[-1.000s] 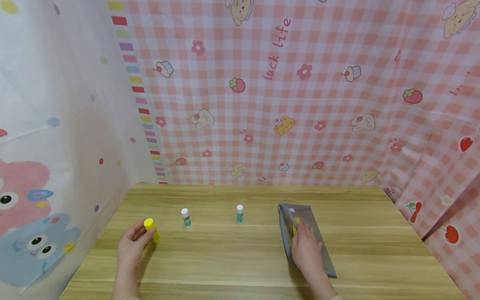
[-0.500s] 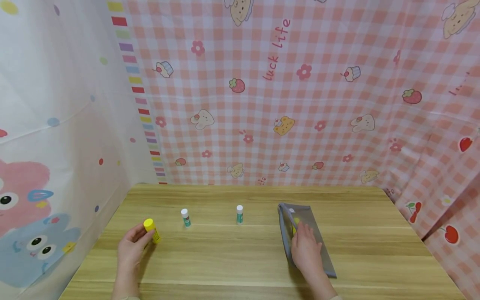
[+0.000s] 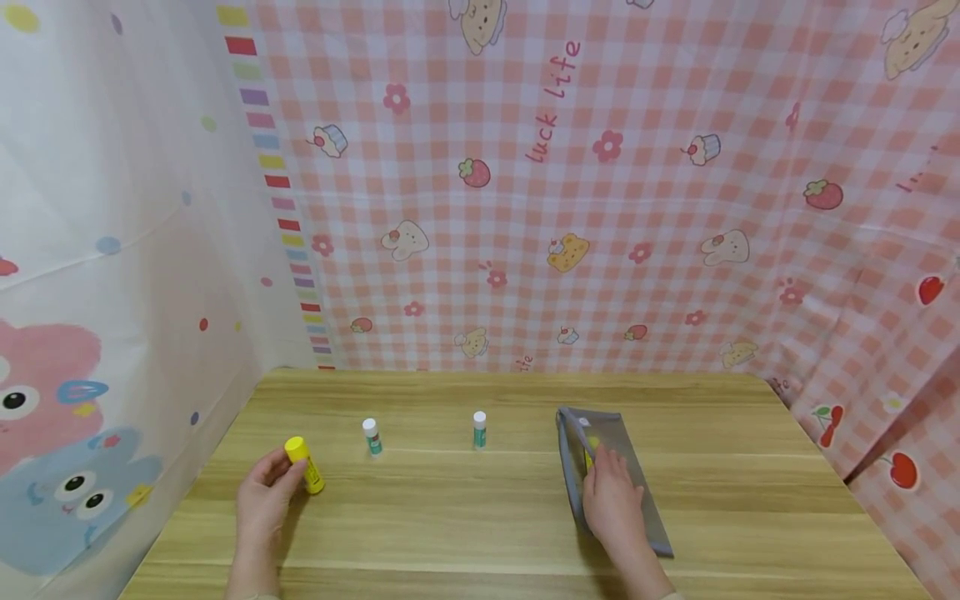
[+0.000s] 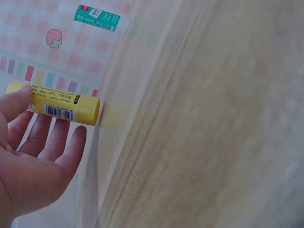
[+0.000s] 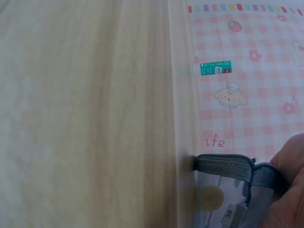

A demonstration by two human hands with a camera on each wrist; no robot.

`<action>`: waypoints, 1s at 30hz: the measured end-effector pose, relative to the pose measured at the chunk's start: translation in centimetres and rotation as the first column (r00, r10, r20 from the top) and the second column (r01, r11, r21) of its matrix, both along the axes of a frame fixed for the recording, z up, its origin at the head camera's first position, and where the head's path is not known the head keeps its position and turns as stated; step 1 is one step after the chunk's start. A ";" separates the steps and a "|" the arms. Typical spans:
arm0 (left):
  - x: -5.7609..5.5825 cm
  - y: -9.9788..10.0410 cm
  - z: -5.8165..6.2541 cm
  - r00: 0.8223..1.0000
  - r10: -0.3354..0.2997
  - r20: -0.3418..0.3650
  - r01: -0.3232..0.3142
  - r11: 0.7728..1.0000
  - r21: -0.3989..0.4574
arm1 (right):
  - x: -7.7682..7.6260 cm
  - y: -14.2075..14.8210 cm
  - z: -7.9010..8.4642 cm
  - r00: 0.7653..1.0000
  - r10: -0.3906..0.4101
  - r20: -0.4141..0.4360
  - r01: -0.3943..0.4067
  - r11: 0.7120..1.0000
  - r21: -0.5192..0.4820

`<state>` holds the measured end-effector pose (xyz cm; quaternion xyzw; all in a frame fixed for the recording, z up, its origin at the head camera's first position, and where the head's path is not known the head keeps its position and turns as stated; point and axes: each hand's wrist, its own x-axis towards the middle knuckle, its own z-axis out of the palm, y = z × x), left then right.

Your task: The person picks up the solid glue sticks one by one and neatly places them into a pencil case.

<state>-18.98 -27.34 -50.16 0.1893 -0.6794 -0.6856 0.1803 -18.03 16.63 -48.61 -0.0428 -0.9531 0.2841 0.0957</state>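
Note:
My left hand (image 3: 261, 493) pinches a yellow glue stick (image 3: 306, 467) between thumb and fingers; it leans a little, cap end up. In the left wrist view the glue stick's (image 4: 61, 105) lower end is right at the tabletop; I cannot tell whether it touches. My right hand (image 3: 615, 500) grips the edge of a grey mesh zipper pouch (image 3: 637, 467), holding its opening partly raised. Something yellow (image 3: 589, 457) shows inside the pouch, mostly hidden. The right wrist view shows the pouch's zipper (image 5: 223, 164) by the thumb, and a round yellowish spot behind the mesh.
Two white-capped green glue sticks stand upright toward the back: one (image 3: 372, 437) to the left, another (image 3: 480, 431) near the middle. Beneath everything is a wood-grain table (image 3: 450, 533). A pink checked cloth (image 3: 450, 208) hangs behind it, and a white printed cloth (image 3: 150, 275) on the left.
The yellow glue stick's lower end has come slightly down toward the tabletop in my left hand. My right hand and the pouch keep their place.

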 end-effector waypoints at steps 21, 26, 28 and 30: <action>0.2 1.1 2.0 0.996 -0.083 -0.019 0.083 0.996 -0.017 | 0.0 0.0 0.1 1.000 0.005 0.001 -0.005 1.000 -0.004; 0.4 1.6 2.5 0.994 -0.105 -0.031 0.104 0.994 -0.010 | 0.0 0.0 0.1 1.000 0.002 -0.001 -0.002 1.000 -0.003; 0.4 1.9 2.7 0.993 -0.115 -0.035 0.114 0.993 -0.009 | 0.0 0.0 0.1 1.000 0.001 -0.002 -0.001 1.000 -0.002; 0.4 2.1 2.8 0.991 -0.126 -0.040 0.126 0.992 -0.013 | 0.0 0.0 0.1 1.000 0.001 -0.004 -0.001 1.000 -0.001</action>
